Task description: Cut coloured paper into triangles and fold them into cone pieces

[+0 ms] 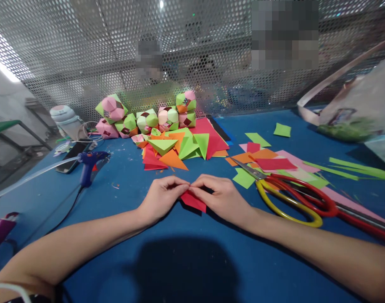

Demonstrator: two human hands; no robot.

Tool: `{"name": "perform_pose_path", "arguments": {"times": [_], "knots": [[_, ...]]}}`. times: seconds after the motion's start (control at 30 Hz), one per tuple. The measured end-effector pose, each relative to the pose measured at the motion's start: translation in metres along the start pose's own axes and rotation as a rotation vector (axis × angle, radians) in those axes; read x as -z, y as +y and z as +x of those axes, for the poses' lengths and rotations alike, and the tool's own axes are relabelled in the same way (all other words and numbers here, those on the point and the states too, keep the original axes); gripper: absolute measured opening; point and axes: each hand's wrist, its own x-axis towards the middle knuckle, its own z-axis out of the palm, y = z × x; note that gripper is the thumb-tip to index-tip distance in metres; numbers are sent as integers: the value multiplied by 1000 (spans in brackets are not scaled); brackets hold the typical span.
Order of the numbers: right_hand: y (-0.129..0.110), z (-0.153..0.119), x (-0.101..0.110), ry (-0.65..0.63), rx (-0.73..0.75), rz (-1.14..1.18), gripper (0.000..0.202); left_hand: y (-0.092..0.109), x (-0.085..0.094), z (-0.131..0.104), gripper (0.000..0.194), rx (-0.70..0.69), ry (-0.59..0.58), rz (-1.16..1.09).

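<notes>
A small piece of red paper point(194, 202) is pinched between both hands just above the blue table. My left hand point(162, 196) grips its upper left edge between thumb and forefinger. From the other side, my right hand point(222, 196) has its thumb and fingers closed on the same edge, and the fingertips of both hands nearly meet. The lower part of the paper hangs toward me, while its top edge is hidden by the fingers. Beyond the hands lies a pile of folded green, orange and red paper pieces point(173, 147).
Folded paper balls point(146, 121) stand along the perforated metal screen point(211, 80). Scissors with red and yellow handles point(290, 202) lie among paper scraps on the right. A blue glue gun point(89, 168), a phone point(74, 155) and a bottle point(64, 122) are at left; a bag point(356, 105) sits far right.
</notes>
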Motion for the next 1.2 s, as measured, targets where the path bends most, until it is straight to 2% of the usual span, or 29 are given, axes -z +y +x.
{"name": "perform_pose_path", "arguments": {"times": [0.17,0.27,0.37,0.53,0.67,0.77,0.87,1.03,1.2], "knots": [[1,0,0,9,-61,-23,14,-1,0,0,13,1,78,-5],[1,-1,1,14,-78,-35,19,-1,0,0,14,34,84,-25],[1,0,1,3,-97,-25,14,-2,0,1,15,58,79,-34],[0,2,1,43,-115,-34,11,-5,-1,3,11,-12,160,-87],[1,2,1,57,-79,-35,15,-6,-2,3,18,-19,66,-82],[1,1,0,23,-6,-30,16,-6,-3,2,17,-23,-7,7],[1,0,-1,26,38,-29,14,-6,-3,2,17,-58,-2,103],[-2,1,0,48,42,-46,14,-8,-3,2,17,-57,-29,118],[-2,2,2,88,-4,-15,12,-7,-4,3,20,-61,8,2]]}}
